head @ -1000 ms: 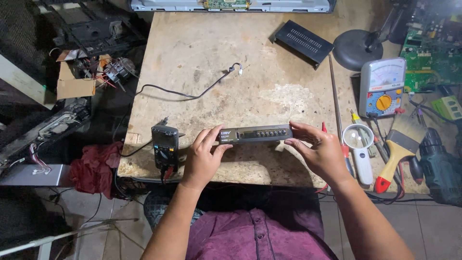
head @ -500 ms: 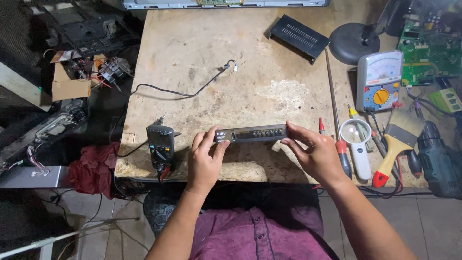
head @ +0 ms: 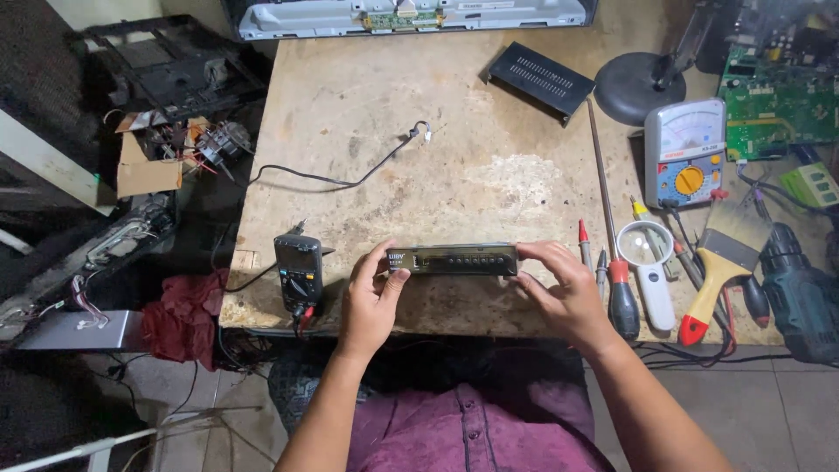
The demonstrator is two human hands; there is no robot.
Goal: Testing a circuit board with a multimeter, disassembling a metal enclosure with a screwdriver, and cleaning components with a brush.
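Observation:
A long, narrow dark electronic front panel [head: 454, 260] with a row of small buttons is held level over the near edge of a worn wooden workbench [head: 419, 157]. My left hand [head: 371, 297] grips its left end, thumb on top. My right hand [head: 564, 293] grips its right end. Just left of my left hand a dark digital multimeter [head: 299, 271] lies on the bench with its leads running off the edge.
A black cable [head: 350, 175] trails across the bench. A black vented cover [head: 540, 80] lies at the back. To the right are a red-handled screwdriver [head: 620, 293], a magnifier [head: 647, 262], an analog meter [head: 686, 153], a paintbrush [head: 725, 262] and a cordless drill [head: 800, 301].
The view has shifted slightly; the panel and both hands sit a little lower and nearer the bench edge. Both grips stay the same.

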